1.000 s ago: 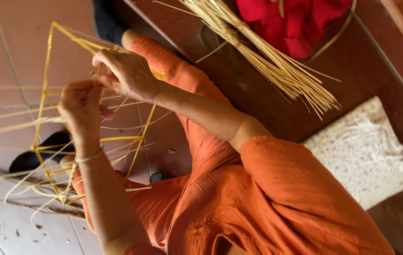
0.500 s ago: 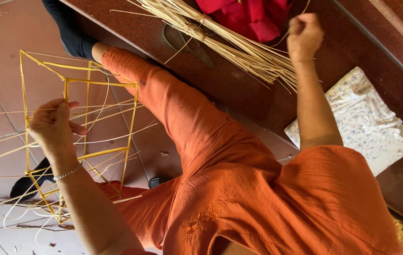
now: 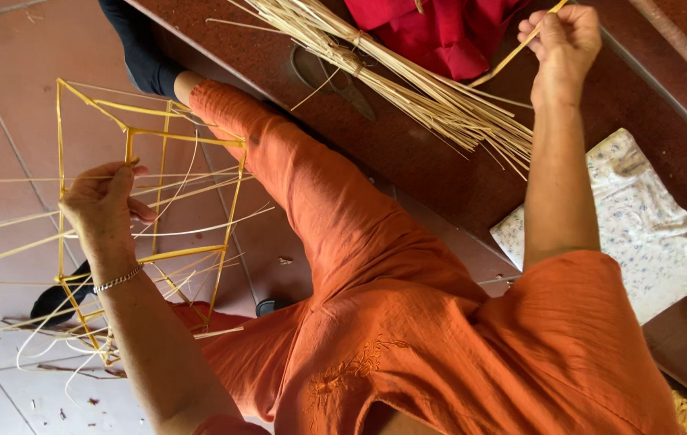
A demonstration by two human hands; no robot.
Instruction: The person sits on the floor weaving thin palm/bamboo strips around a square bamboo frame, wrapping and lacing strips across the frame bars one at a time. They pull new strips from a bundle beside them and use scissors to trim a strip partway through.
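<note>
Your left hand [image 3: 101, 205] sits at the left of the frame, its fingers curled shut around one upright strip of the open yellow lantern-shaped frame of thin bamboo strips [image 3: 146, 201]. The thumb points toward the middle of the frame. The bamboo frame stands over the reddish floor tiles [image 3: 5, 89] in the left half of the picture, beside your orange-clad leg [image 3: 335, 217]. Long loose pale strips cross it sideways and run off the left edge. A thin silver bracelet [image 3: 118, 280] rings that wrist.

Your right hand [image 3: 565, 40] is raised in the upper right corner, well apart from the bamboo frame. It is closed in a fist around a single flat yellow strip [image 3: 512, 56], which slants down and to the left out of the fist.

Below and left of that hand, a tied bundle of pale straw-coloured strips [image 3: 408, 89] lies across the dark red-brown polished ledge [image 3: 440, 169] and fans out toward the right. A crumpled red cloth [image 3: 440, 32] lies at the top edge, touching the bundle. A white cloth pad with small blue print [image 3: 641, 234] rests on the ledge at the right, just beside your right upper arm.
</note>
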